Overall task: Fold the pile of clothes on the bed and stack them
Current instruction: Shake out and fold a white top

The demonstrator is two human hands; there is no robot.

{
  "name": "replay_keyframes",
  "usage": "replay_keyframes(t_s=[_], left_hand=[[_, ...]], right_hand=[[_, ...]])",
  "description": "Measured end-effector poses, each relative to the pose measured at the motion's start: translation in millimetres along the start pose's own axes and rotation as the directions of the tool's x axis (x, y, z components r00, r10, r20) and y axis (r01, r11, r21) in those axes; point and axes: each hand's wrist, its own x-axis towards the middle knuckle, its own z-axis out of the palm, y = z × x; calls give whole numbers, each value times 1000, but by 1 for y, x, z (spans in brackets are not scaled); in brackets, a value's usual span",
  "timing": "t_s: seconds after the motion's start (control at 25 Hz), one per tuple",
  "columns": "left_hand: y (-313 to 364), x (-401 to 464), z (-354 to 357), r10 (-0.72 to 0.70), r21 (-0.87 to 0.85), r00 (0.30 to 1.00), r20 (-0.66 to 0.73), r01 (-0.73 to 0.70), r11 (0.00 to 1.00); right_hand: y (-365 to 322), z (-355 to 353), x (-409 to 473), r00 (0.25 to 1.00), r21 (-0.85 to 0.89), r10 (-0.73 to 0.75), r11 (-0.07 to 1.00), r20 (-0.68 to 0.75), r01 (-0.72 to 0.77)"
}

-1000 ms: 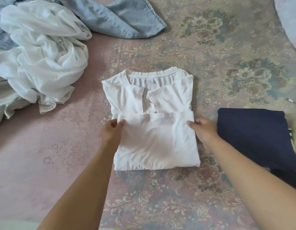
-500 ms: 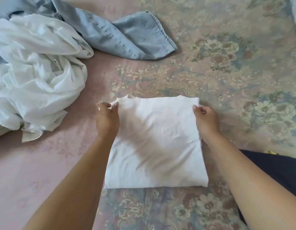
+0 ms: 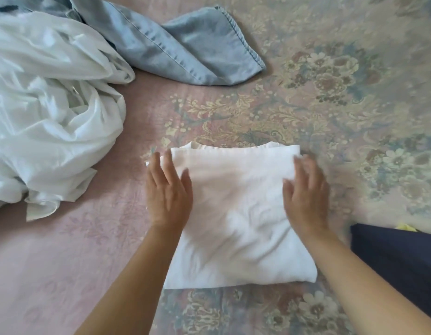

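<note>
Left hand (image 3: pixel 168 189): one, fingers straight and flat, palm down on the left edge of the folded white T-shirt (image 3: pixel 236 221). Right hand (image 3: pixel 306 192): one, likewise flat and ungrasping on the right edge, blurred. T-shirt: one, lying mid-bedspread (image 3: pixel 318 105). Crumpled white garment (image 3: pixel 47 112): one, far left. Light-blue jeans (image 3: pixel 185 52): one. Folded navy garment (image 3: pixel 398 257): one, at right.

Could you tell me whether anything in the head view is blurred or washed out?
In the head view, the right hand shows motion blur at its fingers; the left hand is sharper; the crumpled white garment looks overexposed, losing fold detail.
</note>
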Motion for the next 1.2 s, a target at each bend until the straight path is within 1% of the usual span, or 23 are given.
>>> replay_keyframes(t_s=[0.04, 0.08, 0.12, 0.16, 0.2, 0.24, 0.32, 0.36, 0.52, 0.6, 0.64, 0.72, 0.76, 0.84, 0.88, 0.92, 0.96, 1.0, 1.04, 1.08, 1.12, 1.16, 1.2], left_hand=[[2, -22, -3, 222, 46, 975, 9, -222, 974], [5, -51, -5, 426, 65, 898, 108, -434, 899], [4, -79, -7, 566, 60, 796, 212, -589, 806], [-3, -101, -10, 638, 38, 700, 320, -683, 730], [-14, -115, -11, 664, 17, 637, 391, -726, 687], [-25, -122, -12, 652, 17, 615, 444, -733, 680], [-41, -123, -17, 620, 12, 625, 475, -709, 705], [-48, -123, -19, 633, -3, 622, 460, -712, 702], [-70, -120, -34, 691, -25, 548, 472, -775, 632], [-77, -118, -36, 687, -5, 550, 475, -779, 626], [-76, -118, -40, 677, -14, 555, 484, -769, 640], [-72, -123, -51, 708, -105, 515, 484, -769, 631], [-68, -127, -61, 698, -184, 472, 538, -743, 644], [-59, -134, -95, 647, -302, 376, 664, -656, 692], [-49, -132, -118, 570, -345, 364, 736, -523, 779], [-43, -128, -135, 532, -351, 328, 780, -476, 807], [-40, -119, -144, 509, -374, 318, 800, -401, 837], [-37, -106, -143, 450, -387, 315, 836, -243, 889], [-36, -93, -140, 342, -375, 397, 852, 5, 927], [-36, -79, -134, 201, -368, 486, 851, 278, 887], [-38, -71, -126, 59, -422, 581, 812, 515, 746], [-36, -65, -117, -96, -469, 609, 787, 692, 549], [-34, -67, -105, -226, -481, 601, 767, 771, 418]], right_hand=[[-3, -4, -22, 972, -7, -224, 974, 64, 225], [-4, -7, -48, 912, 17, -379, 924, 159, 381], [-1, -12, -73, 840, 41, -475, 875, 262, 482], [5, -16, -94, 771, 54, -528, 835, 355, 547], [16, -19, -108, 721, 45, -544, 810, 430, 584], [29, -21, -117, 701, 19, -535, 801, 472, 598], [42, -31, -119, 692, -24, -444, 832, 569, 554], [45, -36, -116, 668, -34, -429, 827, 608, 562], [43, -52, -108, 527, 36, -496, 751, 690, 660], [41, -57, -104, 504, 24, -472, 746, 724, 665], [42, -62, -102, 513, 12, -467, 748, 721, 664], [47, -72, -109, 525, 21, -422, 794, 739, 608], [47, -79, -114, 480, 45, -396, 805, 783, 591], [41, -103, -123, 366, 133, -422, 786, 829, 603], [33, -119, -123, 298, 221, -436, 807, 849, 548], [25, -136, -116, 118, 338, -420, 842, 900, 421], [18, -149, -101, 10, 411, -440, 847, 898, 338], [14, -151, -82, -17, 444, -457, 854, 889, 271], [11, -151, -63, 69, 443, -455, 886, 888, 141], [9, -151, -45, 238, 410, -384, 909, 892, -70], [12, -146, -29, 445, 410, -272, 877, 853, -250], [13, -138, -19, 587, 390, -73, 811, 806, -435], [12, -126, -16, 603, 374, 122, 683, 788, -628]])
